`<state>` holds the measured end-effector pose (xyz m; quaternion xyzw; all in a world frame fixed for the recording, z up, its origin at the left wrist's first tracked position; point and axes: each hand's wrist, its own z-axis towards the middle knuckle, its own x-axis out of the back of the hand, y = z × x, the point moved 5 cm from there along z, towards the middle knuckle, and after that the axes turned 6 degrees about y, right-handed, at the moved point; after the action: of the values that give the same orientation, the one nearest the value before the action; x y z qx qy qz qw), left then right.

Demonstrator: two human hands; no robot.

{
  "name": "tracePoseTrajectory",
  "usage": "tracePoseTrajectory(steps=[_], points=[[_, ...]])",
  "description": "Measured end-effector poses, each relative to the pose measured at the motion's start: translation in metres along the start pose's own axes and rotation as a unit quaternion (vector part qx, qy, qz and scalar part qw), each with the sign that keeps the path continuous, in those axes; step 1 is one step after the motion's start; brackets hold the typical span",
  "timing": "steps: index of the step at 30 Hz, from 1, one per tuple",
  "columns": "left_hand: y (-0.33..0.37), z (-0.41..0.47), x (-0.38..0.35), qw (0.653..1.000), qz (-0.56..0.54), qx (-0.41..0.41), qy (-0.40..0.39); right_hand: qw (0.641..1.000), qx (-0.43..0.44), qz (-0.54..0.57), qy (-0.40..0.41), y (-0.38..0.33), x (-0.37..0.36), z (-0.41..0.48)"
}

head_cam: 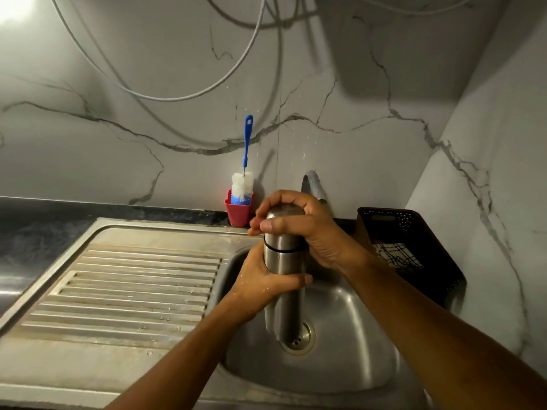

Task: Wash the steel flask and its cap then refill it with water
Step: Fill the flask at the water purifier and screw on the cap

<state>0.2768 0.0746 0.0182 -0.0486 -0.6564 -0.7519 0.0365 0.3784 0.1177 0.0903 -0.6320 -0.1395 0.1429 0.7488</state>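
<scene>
A tall steel flask stands upright over the sink basin, its base above the drain. My left hand grips the flask's body around the middle, with water drops on the wrist. My right hand wraps over the steel cap at the top, fingers curled round it. The cap sits on the flask, with a dark seam line between them. The tap rises just behind my right hand; no water stream is visible.
A blue-handled bottle brush stands in a red holder at the back of the ribbed steel drainboard. A dark perforated basket with a checked cloth sits right of the sink. Marble walls close in behind and on the right.
</scene>
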Motion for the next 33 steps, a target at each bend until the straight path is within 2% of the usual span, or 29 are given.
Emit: tracePoseTrajectory(steps=[5,11,15,20,24,29,33], points=[[-0.011,-0.006,0.008,0.998,-0.022,-0.007,0.061,0.998,0.018,0.011,0.064,0.006,-0.019,0.005],[-0.023,-0.013,0.025,0.987,-0.032,-0.026,0.152,0.989,0.034,-0.034,0.14,0.018,-0.045,0.017],[-0.02,-0.017,0.041,0.982,-0.023,-0.046,0.182,0.984,0.041,-0.064,0.163,0.024,-0.066,0.026],[-0.028,-0.009,0.098,0.974,0.071,-0.039,0.212,0.985,0.099,-0.069,0.126,0.02,-0.106,0.052],[-0.045,0.001,0.161,0.941,0.208,-0.001,0.267,0.987,0.108,-0.085,0.083,0.029,-0.151,0.087],[-0.065,0.003,0.227,0.917,0.25,0.012,0.31,0.994,0.054,-0.096,0.022,0.057,-0.204,0.123],[-0.084,0.001,0.26,0.911,0.24,0.017,0.335,0.99,0.0,-0.132,-0.048,0.086,-0.226,0.134]])
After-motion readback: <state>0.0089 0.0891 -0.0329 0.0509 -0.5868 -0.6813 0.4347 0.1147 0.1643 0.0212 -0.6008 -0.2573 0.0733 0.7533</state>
